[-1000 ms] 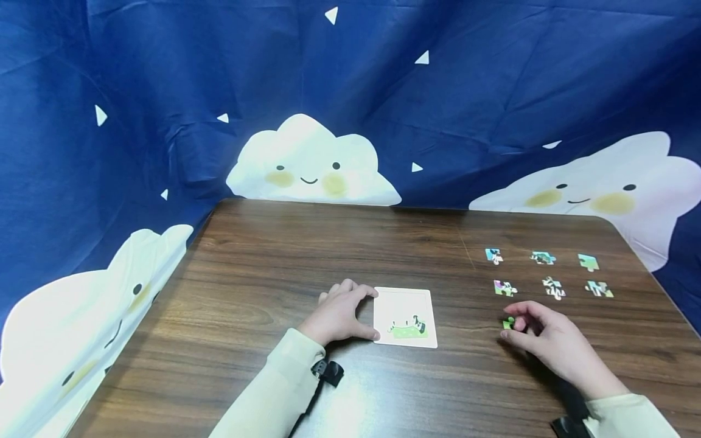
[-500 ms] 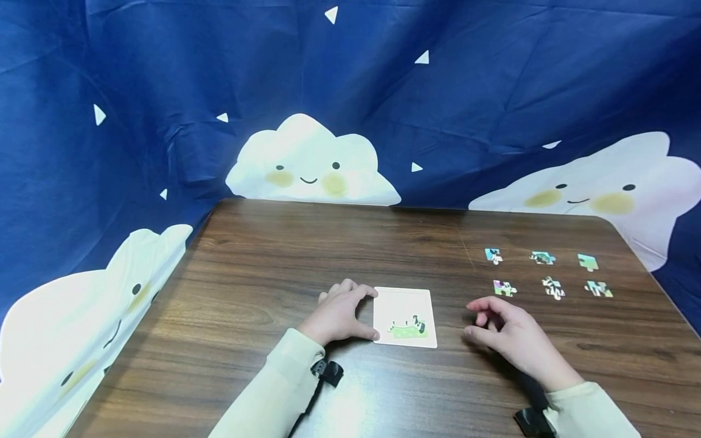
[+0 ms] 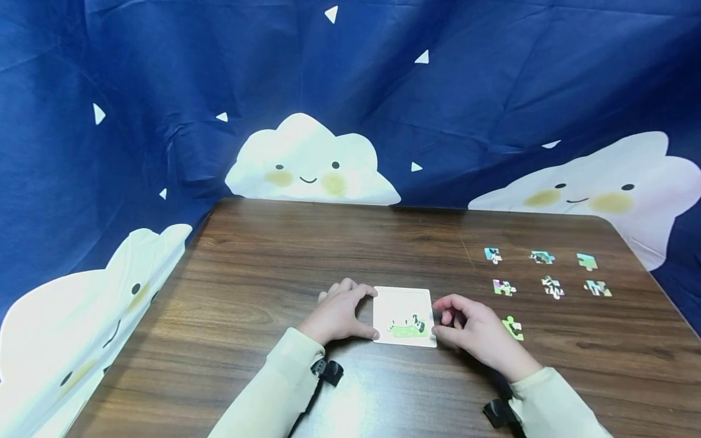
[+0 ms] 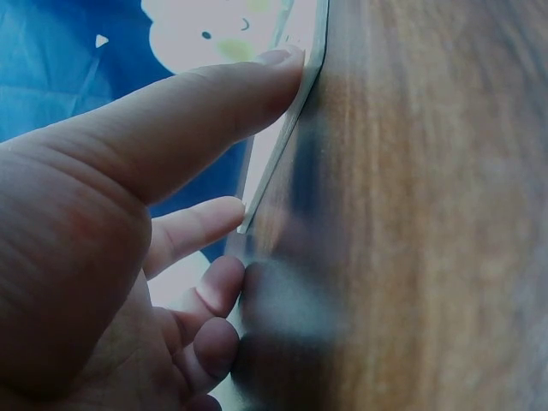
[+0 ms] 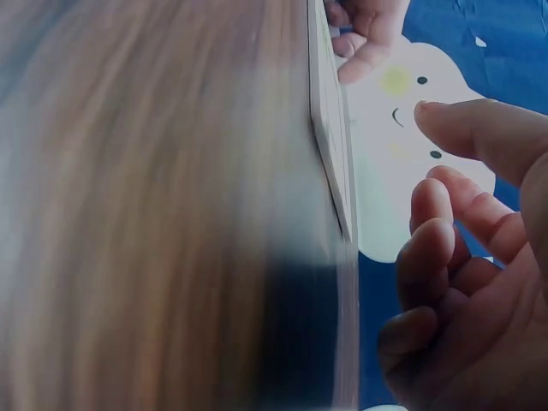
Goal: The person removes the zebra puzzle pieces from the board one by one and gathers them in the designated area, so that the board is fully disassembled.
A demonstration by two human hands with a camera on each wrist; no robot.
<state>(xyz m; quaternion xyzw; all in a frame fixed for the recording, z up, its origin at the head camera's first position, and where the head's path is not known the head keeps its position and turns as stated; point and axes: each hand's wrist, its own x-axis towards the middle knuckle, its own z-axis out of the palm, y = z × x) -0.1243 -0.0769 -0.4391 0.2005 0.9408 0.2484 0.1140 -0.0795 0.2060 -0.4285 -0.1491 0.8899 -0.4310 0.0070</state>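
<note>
A square white puzzle board [image 3: 402, 304] lies flat on the table, with a small green and black-and-white picture patch [image 3: 408, 330] in its lower part. My left hand [image 3: 341, 311] spreads its thumb and forefinger along the board's left edge; in the left wrist view its thumb [image 4: 214, 107] touches that edge. At the board's right edge is my right hand [image 3: 476, 331], thumb and fingers apart with nothing between them; the head view does not settle whether they touch. Just beyond that hand lies a green puzzle piece [image 3: 512, 328], partly hidden by it.
Several loose puzzle pieces, such as a white-and-black one [image 3: 553, 287], lie in two rows at the table's right. The brown wooden table [image 3: 263, 255] ends at a blue cloth [image 3: 465, 109] with white clouds. Each wrist carries a black strap.
My right hand has moved left, away from the green puzzle piece, to the board's right edge. That piece now shows behind the hand. The left hand and board stay put.
</note>
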